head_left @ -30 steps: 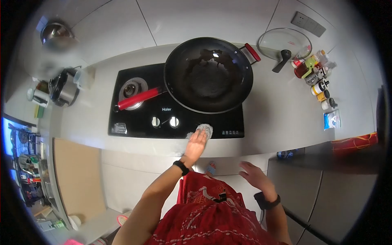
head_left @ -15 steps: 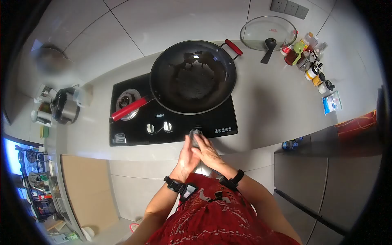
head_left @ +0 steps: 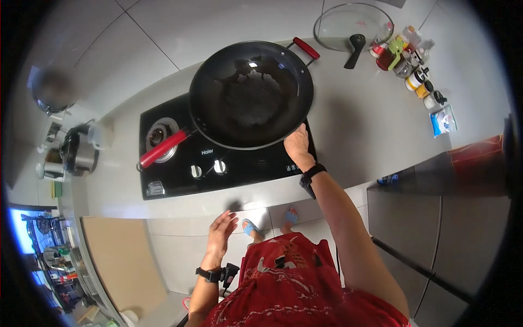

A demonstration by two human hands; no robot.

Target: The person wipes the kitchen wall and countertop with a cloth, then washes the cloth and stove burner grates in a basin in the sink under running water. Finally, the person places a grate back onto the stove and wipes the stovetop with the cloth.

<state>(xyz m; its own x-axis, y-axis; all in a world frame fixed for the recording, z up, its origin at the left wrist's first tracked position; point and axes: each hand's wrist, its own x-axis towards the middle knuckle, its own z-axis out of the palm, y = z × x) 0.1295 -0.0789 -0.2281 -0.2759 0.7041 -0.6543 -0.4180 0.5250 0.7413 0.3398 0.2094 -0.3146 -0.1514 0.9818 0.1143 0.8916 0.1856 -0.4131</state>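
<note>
A black wok [head_left: 248,101] with red handles sits on the black gas stove [head_left: 234,173]. Its inner bottom looks wet or oily in patches. My right hand [head_left: 298,144] reaches to the wok's lower right side. The fingers there are hidden under or behind the rim, so I cannot tell whether they hold anything. In front of the counter's edge hangs my left hand [head_left: 220,231], above the floor, open with loosely bent fingers and nothing visible in it. The wok's long red handle [head_left: 163,149] points left, over the other burner [head_left: 161,136].
A glass lid [head_left: 348,27] leans on the wall at the back right. Several seasoning bottles [head_left: 417,79] and a blue-white packet [head_left: 443,121] line the counter's right side. An electric cooker [head_left: 81,150] stands at the left, and a dark cabinet [head_left: 403,223] at the right.
My hands were together at the stove's front edge around something greyish. Now they are apart: the right has gone forward to the wok's side, the left back and down. The view has shifted slightly.
</note>
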